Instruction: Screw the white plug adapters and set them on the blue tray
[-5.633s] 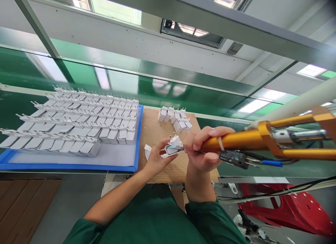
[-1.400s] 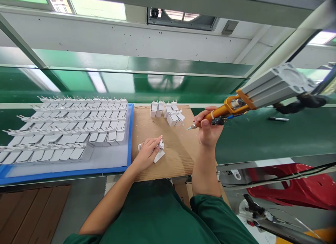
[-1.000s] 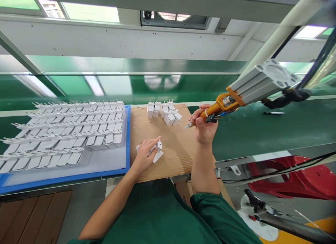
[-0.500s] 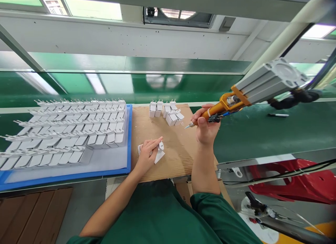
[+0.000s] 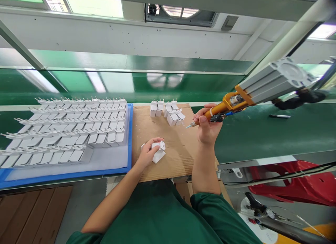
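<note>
Plug (image 5: 162, 145) lies on the cardboard (image 5: 173, 163), close in front of us; our left hand (image 5: 147, 155) cups it, fingers (image 5: 156, 140) half curled along the far side and thumb against the near side; our right hand (image 5: 210, 130) is wrapped around the orange tool (image 5: 219, 109), its tip (image 5: 189, 126) in the air, well apart from the plug; we judge the step in hand to be steadying or seating the panel (image 5: 159, 157), partly hidden from us; the next move seems to call for light, even pressure, with the tip clear.
</note>
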`<state>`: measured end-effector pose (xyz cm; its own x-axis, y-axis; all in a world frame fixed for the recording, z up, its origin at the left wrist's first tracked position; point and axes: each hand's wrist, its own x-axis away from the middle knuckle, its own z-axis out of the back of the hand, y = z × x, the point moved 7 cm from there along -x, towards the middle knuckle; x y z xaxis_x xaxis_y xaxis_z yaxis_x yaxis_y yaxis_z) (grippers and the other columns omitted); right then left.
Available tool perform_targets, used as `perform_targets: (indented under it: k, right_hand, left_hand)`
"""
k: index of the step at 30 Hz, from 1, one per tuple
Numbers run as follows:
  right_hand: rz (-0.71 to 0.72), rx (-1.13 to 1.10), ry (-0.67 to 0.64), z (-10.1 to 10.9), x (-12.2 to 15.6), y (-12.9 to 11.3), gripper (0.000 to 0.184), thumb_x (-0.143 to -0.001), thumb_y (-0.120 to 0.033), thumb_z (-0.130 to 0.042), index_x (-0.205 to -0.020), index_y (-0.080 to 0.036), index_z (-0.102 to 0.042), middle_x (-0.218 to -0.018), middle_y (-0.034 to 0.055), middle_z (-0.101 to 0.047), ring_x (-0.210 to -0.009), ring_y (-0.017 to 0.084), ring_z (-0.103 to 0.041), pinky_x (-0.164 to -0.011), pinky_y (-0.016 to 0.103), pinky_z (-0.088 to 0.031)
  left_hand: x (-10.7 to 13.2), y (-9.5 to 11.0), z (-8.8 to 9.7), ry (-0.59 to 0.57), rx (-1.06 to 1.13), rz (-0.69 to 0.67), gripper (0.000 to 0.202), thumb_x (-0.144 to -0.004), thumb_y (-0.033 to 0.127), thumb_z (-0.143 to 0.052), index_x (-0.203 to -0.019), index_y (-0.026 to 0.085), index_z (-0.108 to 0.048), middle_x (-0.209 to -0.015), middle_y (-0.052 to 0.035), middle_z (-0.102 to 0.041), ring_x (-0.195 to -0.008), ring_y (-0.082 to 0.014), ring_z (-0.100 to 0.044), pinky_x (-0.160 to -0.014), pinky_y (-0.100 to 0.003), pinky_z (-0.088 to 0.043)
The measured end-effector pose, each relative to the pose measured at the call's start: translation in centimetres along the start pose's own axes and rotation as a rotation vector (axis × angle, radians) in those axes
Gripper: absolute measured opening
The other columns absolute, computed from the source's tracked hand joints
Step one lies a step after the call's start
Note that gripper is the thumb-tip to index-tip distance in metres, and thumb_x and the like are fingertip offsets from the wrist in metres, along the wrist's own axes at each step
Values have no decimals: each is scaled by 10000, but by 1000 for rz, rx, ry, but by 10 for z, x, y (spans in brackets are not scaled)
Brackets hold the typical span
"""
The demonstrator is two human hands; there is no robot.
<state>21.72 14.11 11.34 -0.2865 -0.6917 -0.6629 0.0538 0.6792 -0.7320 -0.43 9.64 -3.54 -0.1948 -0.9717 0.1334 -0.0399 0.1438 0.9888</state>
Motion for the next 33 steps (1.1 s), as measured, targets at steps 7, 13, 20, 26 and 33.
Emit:
perform_targets:
  k: [7,13,20,26,33]
  right_hand:
    - [4,-22,-7,-1,0,0,349,-790,-522,-777,-1040,-341,-614,-681,-63,-528,-523,131,-439,-506,307,-410]
    - [14,-26,3,-3,0,1,343,-783,-522,-782,-1032,-349,-622,-671,-60,-526,-515,135,-451,-483,308,-420]
    - [7,-17,11,-3,-1,-1,349,-780,-522,-789,-1023,-339,-620,-663,-57,-533,-519,130,-469,-476,299,-455]
    - [-4,-17,19,-1,-1,0,344,-781,-514,-790,-1015,-331,-617,-665,-59,-533,-536,137,-471,-507,307,-448]
    - [12,-29,5,0,-1,1,323,-791,-482,-791,-1024,-335,-623,-667,-68,-534,-534,126,-473,-510,292,-437]
  left_hand:
    - [2,0,-1,-6,83,50,339,-797,331,-691,-1090,163,-722,-1142,-81,-745,-878,-180,-666,-706,-244,-507]
    - [0,-2,-1,-30,10,64,370,-801,310,-669,-1142,186,-739,-1130,-74,-739,-922,-201,-667,-765,-276,-520]
    - [-4,6,-4,-89,-241,-3,366,-842,249,-546,-1118,236,-786,-1098,-40,-771,-1026,-246,-664,-913,-346,-523]
    - [-6,9,-6,-102,-281,-26,348,-847,256,-527,-1088,236,-777,-1140,-32,-773,-1062,-256,-662,-952,-363,-503]
    - [-5,11,-5,-95,-355,-29,358,-855,266,-514,-1112,260,-764,-1204,-47,-739,-1117,-266,-624,-1031,-413,-457]
